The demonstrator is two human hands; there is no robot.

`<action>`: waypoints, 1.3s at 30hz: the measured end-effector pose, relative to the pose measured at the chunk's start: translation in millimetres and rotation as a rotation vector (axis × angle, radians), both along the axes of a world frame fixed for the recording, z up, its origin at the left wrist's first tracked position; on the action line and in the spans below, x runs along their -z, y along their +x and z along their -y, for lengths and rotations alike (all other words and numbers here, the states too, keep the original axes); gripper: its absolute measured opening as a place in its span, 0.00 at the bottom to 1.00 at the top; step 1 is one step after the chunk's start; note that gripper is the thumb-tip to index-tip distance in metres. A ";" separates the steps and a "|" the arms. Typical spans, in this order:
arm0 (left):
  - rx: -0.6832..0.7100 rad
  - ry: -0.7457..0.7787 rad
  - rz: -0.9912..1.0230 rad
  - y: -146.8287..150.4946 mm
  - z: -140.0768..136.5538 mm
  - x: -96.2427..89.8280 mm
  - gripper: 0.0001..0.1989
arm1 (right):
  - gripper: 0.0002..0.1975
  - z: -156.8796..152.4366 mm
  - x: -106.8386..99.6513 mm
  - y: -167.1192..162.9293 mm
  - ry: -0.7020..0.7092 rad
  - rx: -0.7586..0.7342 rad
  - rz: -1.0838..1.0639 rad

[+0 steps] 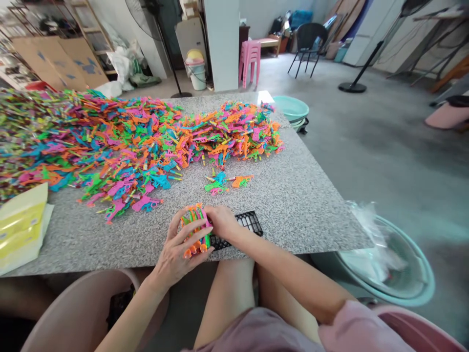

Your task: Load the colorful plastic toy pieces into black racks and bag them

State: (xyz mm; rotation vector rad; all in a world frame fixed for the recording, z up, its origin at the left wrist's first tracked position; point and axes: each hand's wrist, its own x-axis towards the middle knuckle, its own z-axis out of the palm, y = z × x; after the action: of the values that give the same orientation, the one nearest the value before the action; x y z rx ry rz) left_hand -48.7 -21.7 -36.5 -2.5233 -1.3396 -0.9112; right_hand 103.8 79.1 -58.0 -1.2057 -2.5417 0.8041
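Note:
My left hand wraps round a packed row of small plastic toy guns in orange, green, pink and blue, its fingers stretched across the top. Round orange ends stick out at both sides of the row. My right hand is closed against the row's right end, by a pink piece; its fingertips are partly hidden. Beneath the right wrist lies a black plastic grid tray, its left part covered by the hands and toys. Just beyond sits a small cluster of loose toy guns.
A large heap of toy guns spreads across the back and left of the speckled table. Yellow printed packaging lies at the left edge. Below are a pink bin and a green tub with clear plastic bags.

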 end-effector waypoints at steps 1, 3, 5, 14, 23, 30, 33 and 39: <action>-0.002 -0.003 -0.001 -0.5 0.9 -0.5 0.19 | 0.06 -1.8 4.8 2.5 -0.032 0.025 -0.045; -0.006 -0.018 0.011 -2.0 2.7 0.2 0.18 | 0.02 -6.2 16.9 8.7 -0.116 0.099 -0.152; -0.014 -0.034 0.030 -3.5 4.1 2.4 0.17 | 0.04 -10.0 27.9 14.0 -0.186 0.142 -0.266; -0.028 -0.020 0.055 -0.1 3.9 6.5 0.17 | 0.07 5.2 9.9 0.3 0.009 -0.026 -0.030; 0.051 -0.135 0.017 -2.7 0.5 1.0 0.17 | 0.14 -49.4 -4.7 10.6 0.025 -0.153 -0.073; 0.047 -0.135 0.074 -0.7 1.4 4.6 0.14 | 0.14 -54.1 -5.8 11.4 0.029 0.065 0.231; 0.053 -0.123 0.084 -0.3 1.0 4.4 0.13 | 0.12 -62.3 -10.6 6.3 0.275 -0.056 0.289; 0.038 -0.142 0.074 -0.1 2.7 1.6 0.13 | 0.12 -116.8 -20.2 -5.6 0.473 -0.411 0.360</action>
State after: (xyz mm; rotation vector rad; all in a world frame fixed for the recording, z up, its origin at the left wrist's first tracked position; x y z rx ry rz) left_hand -48.8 -24.4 -38.0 -2.6533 -1.4306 -0.9574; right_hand 98.2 195.9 -37.8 -0.7368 -3.0777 0.0161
